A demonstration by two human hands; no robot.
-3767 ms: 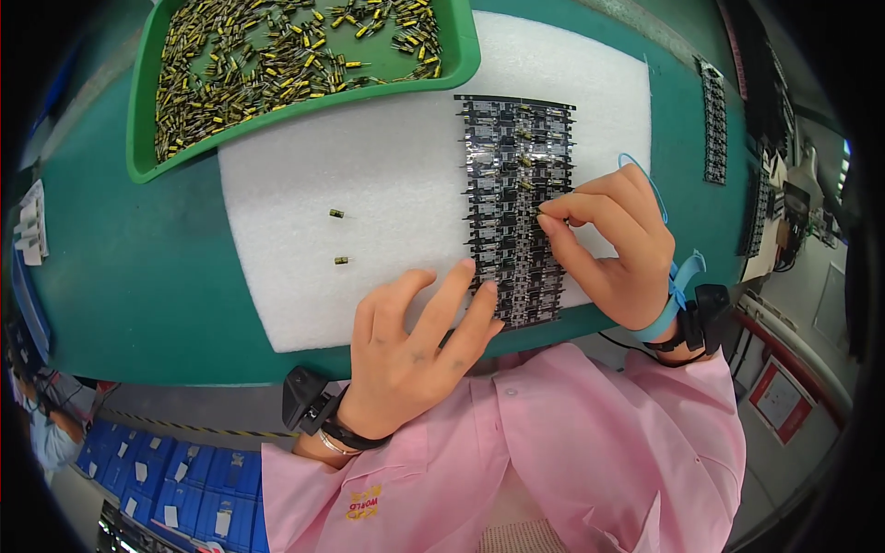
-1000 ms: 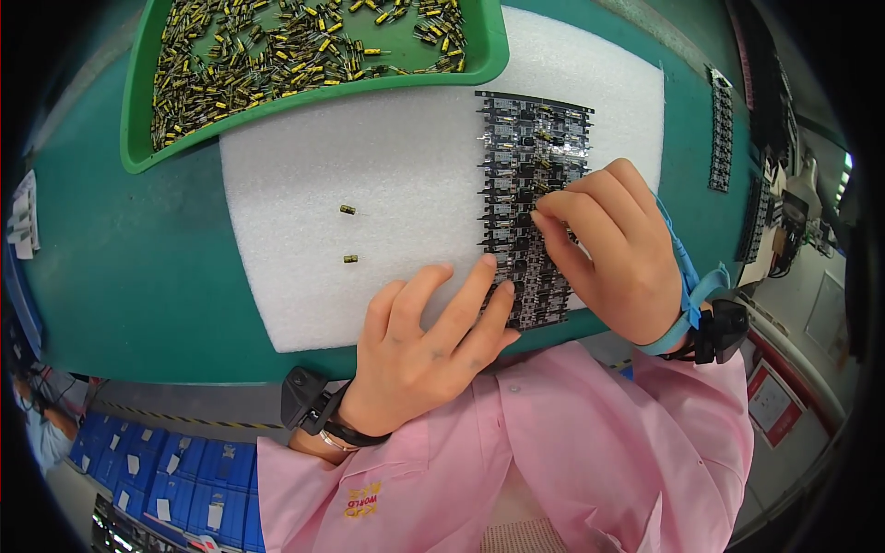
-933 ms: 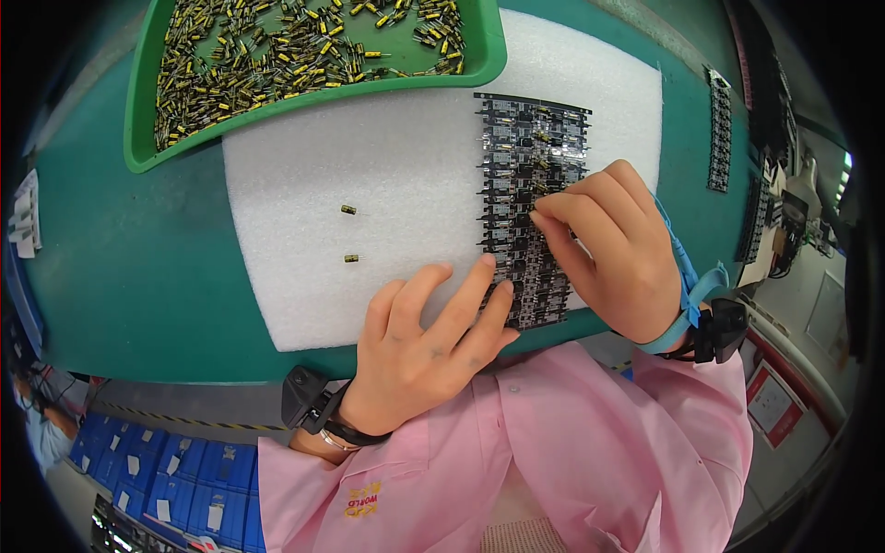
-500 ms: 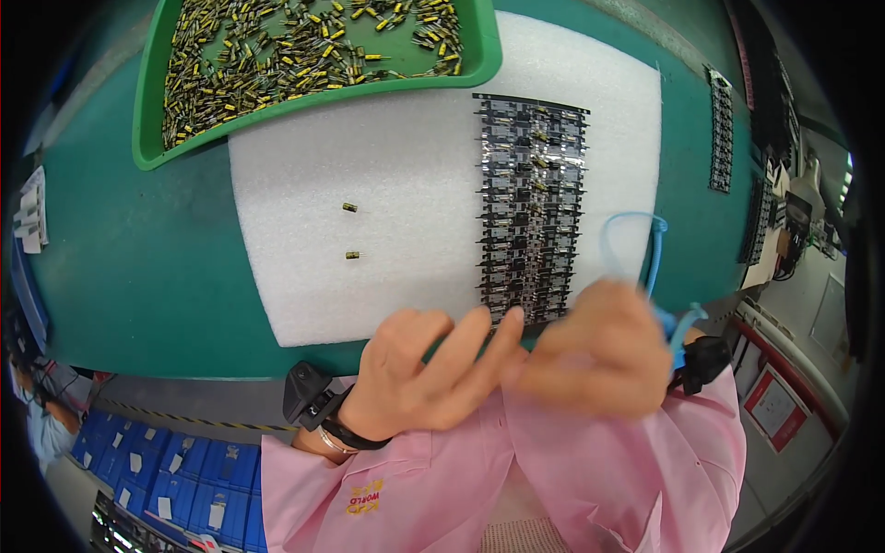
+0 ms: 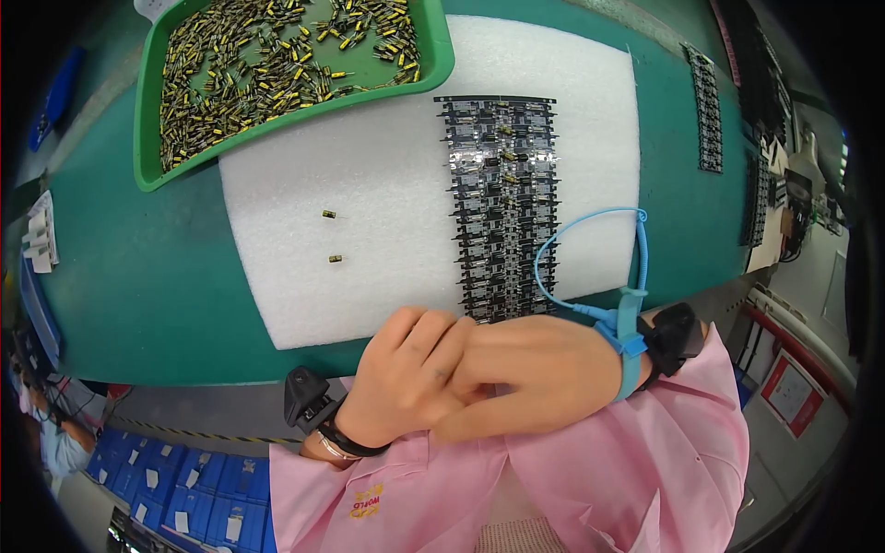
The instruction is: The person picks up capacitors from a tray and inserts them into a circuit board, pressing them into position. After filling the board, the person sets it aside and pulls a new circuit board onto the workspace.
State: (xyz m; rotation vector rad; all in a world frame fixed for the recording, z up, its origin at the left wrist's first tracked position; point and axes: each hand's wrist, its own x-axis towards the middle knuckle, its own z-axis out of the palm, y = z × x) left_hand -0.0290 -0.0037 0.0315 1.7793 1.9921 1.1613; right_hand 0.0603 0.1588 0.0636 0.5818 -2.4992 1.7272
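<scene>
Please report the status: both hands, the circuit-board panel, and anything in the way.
Left hand and right hand touching, at near end of circuit-board panel; grip unclear. Panel on white foam sheet. Blue cord loops over panel's right edge.

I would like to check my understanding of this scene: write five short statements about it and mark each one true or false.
1. Two loose yellow-and-black cylinders lie on the white foam sheet. True.
2. The green tray holds many similar cylinders. True.
3. The dark circuit-board panel lies in the green tray. False: this panel lies on the foam sheet.
4. The hands are wide apart. False: the right hand overlaps the left hand in the view.
5. A blue strap is around the right wrist. True.
</scene>
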